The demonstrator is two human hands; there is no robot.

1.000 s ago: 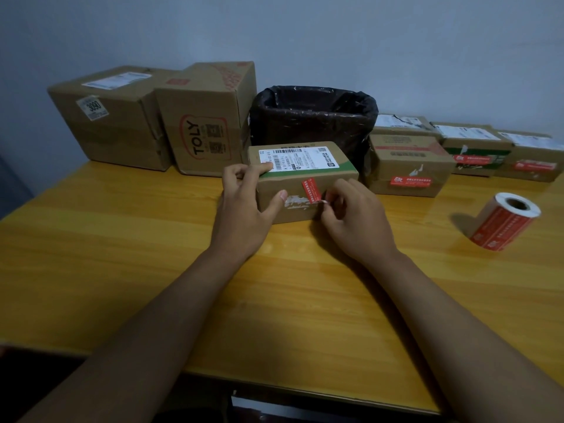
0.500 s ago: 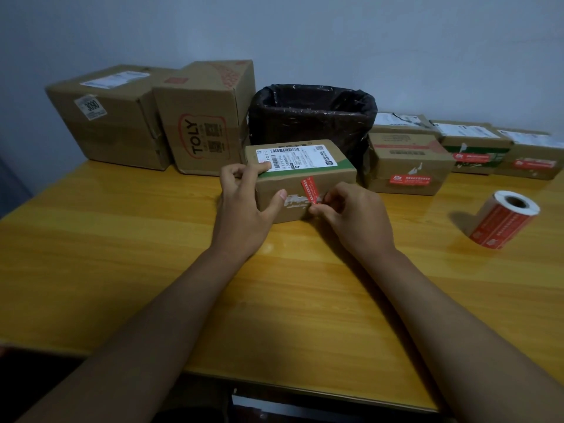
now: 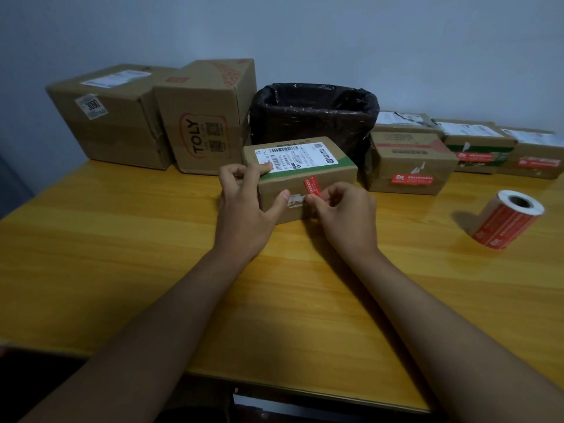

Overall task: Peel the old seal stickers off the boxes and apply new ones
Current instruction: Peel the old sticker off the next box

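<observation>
Right hand (image 3: 345,213) pinches the lower end of the red seal sticker (image 3: 312,187), half lifted from the front of the small carton (image 3: 305,175). Left hand (image 3: 244,206) clamps the carton's left corner, presumably to brace against the pull. The carton sits mid-table (image 3: 122,254) before the black-lined bin (image 3: 314,117); sticker roll (image 3: 508,219) well right; plain wall (image 3: 305,35) behind.

The small brown cardboard box (image 3: 317,181) carries a green stripe, a white barcoded label and a red seal sticker (image 3: 312,186). The roll of red stickers (image 3: 507,220) has a white core; the wooden table (image 3: 122,239) is honey-yellow.
</observation>
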